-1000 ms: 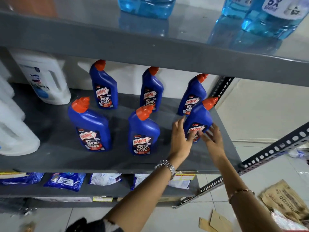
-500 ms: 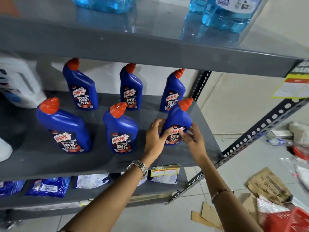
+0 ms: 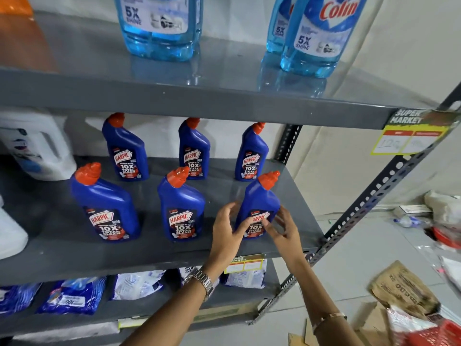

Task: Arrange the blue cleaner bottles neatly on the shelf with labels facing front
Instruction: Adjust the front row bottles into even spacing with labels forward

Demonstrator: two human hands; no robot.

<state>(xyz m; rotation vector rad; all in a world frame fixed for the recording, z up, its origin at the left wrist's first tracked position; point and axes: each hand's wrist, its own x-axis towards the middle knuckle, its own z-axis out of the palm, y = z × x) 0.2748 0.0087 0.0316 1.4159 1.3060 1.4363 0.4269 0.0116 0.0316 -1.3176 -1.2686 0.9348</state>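
Compared with half a second ago, the front right bottle [image 3: 259, 208] is standing more upright, its label turned more squarely to the front, and the view has lifted so the top shelf [image 3: 199, 96] is showing more. The left hand [image 3: 228, 233] is still cupping the bottle's left side, fingers partly over the label's lower left corner, while the right hand [image 3: 284, 229] is resting its spread fingers against the lower right edge; both are loosely curled around it rather than gripping tight.

The bottle is sitting at the near right of the middle shelf [image 3: 50, 255], close to the right edge. To its left the front middle bottle [image 3: 180, 208] and the front left bottle [image 3: 104, 206] are standing with labels forward. Farther back, three more blue bottles [image 3: 193, 151] are lining up in a row, labels also forward. White jugs [image 3: 37, 146] are crowding the far left of the shelf. Pale blue glass-cleaner bottles [image 3: 321, 33] are standing on the top shelf. A price tag [image 3: 409, 136] is hanging from its right corner. Packets [image 3: 72, 295] are lying on the lower shelf. A slotted steel upright [image 3: 374, 193] is slanting just right of the hands.
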